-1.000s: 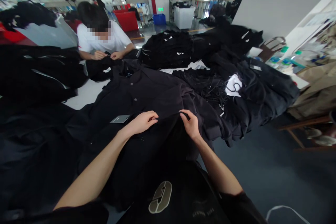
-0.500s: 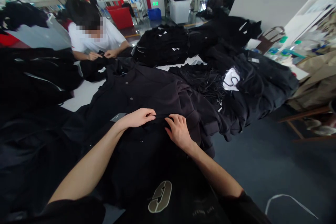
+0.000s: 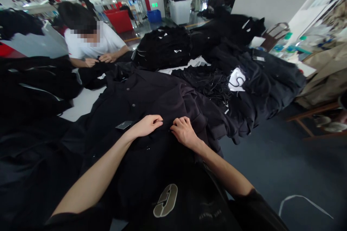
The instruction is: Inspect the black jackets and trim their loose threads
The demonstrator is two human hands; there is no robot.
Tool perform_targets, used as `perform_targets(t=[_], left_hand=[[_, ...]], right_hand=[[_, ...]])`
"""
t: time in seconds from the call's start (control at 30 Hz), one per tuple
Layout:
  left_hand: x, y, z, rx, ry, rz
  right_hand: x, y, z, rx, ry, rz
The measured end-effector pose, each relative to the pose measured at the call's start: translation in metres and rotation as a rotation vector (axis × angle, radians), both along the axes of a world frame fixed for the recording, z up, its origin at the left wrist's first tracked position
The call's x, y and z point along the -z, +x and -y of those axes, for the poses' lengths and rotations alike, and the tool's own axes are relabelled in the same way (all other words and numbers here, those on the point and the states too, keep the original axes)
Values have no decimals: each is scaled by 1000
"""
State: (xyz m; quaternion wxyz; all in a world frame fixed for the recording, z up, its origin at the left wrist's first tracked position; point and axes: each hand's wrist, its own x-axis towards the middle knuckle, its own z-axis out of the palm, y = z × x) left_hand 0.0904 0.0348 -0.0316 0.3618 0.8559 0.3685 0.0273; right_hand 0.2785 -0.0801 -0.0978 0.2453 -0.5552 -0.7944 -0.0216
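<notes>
A black jacket [image 3: 154, 90] with round snap buttons down its front lies spread over the table before me. My left hand [image 3: 148, 124] pinches the jacket's cloth with thumb and fingers together. Just to its right, across a small gap, my right hand [image 3: 184, 131] is closed on the same cloth, its fingers curled. Dark fabric makes the exact edge between the fingertips hard to see. A grey hang tag [image 3: 124, 125] lies on the jacket beside my left wrist.
Opposite, a person in a white shirt [image 3: 93, 45] handles dark cloth. Piles of black garments [image 3: 164, 47] cover much of the table. A white patch with a black cord [image 3: 237, 80] rests on the right-hand pile. Behind are a red bin [image 3: 119, 20] and a white bin [image 3: 179, 11].
Both hands stay on the jacket's cloth; the fingers of my right hand have drawn in more tightly. The view has shifted slightly, and the hang tag appears tilted differently.
</notes>
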Motion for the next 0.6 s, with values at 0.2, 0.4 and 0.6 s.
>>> perform_targets(t=[0.2, 0.4, 0.6], left_hand=[[3, 4, 16, -66, 101, 83], [3, 12, 38, -75, 193, 143], [3, 10, 39, -59, 132, 153]], right_hand=[[-3, -16, 4, 51, 98, -145], [-1, -31, 9, 156, 85, -243], [1, -28, 11, 207, 81, -316]])
